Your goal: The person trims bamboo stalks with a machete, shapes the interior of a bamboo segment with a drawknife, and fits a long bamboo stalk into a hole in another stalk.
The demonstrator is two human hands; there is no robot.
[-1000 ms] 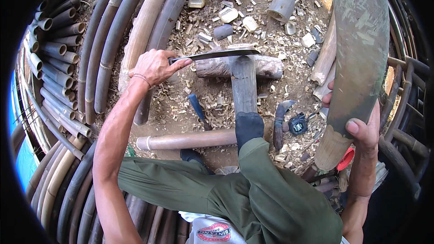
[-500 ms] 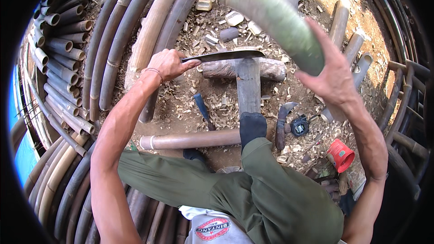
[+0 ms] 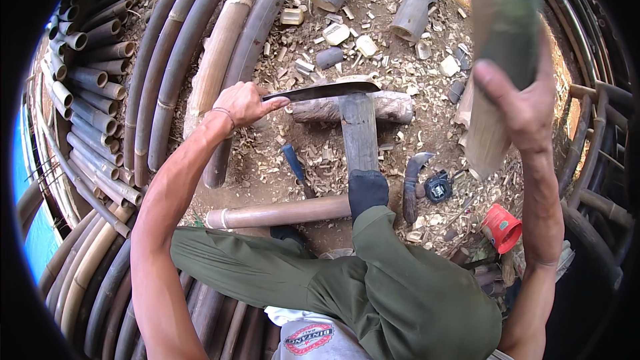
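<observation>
Machete (image 3: 327,91) over beam (image 3: 360,133), beam over log (image 3: 393,107) — tape measure (image 3: 438,187) right, bamboo poles (image 3: 223,43) left.

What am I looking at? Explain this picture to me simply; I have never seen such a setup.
There is no machine: these are a person's own bare hands. The view comes from the left of two head-worn cameras, looking down; its fisheye lens bends straight edges. The left hand holds a long dark-bladed knife. The right hand is at a thick bamboo piece, too blurred to judge the grip. On the chip-strewn ground are a bamboo length, a blue-handled tool, a hooked knife, a tape measure and a red container.
</observation>
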